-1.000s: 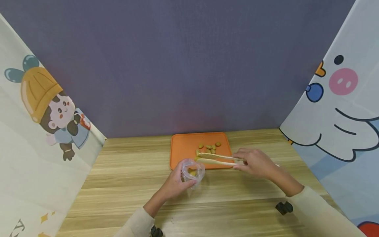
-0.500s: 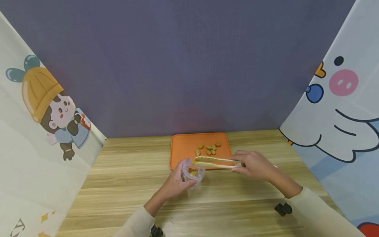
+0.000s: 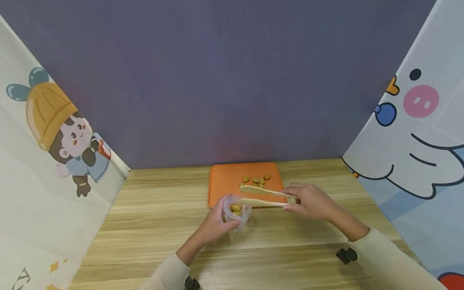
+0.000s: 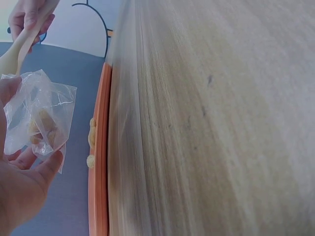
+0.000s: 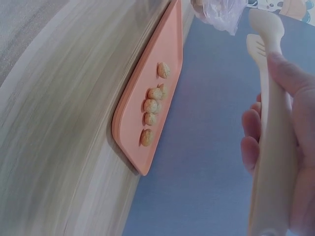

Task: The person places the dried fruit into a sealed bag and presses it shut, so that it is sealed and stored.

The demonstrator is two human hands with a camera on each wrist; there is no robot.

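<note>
Your left hand (image 3: 213, 224) grips a clear plastic bag (image 4: 56, 105) of yellow-brown oval pieces (image 3: 235, 208); your right hand (image 3: 312, 201) grasps cream tongs (image 3: 262, 203) at two o'clock. At one, a rectangular orange tray (image 3: 225, 177) bears more.

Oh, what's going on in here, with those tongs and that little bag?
A person's left hand holds a small clear plastic bag, mouth open, with some small oval yellow-brown pieces inside. The right hand grips slim cream-coloured tongs, spread apart near the bag's mouth, with nothing visible between their tips. More such pieces lie on a flat, rectangular orange tray.
</note>
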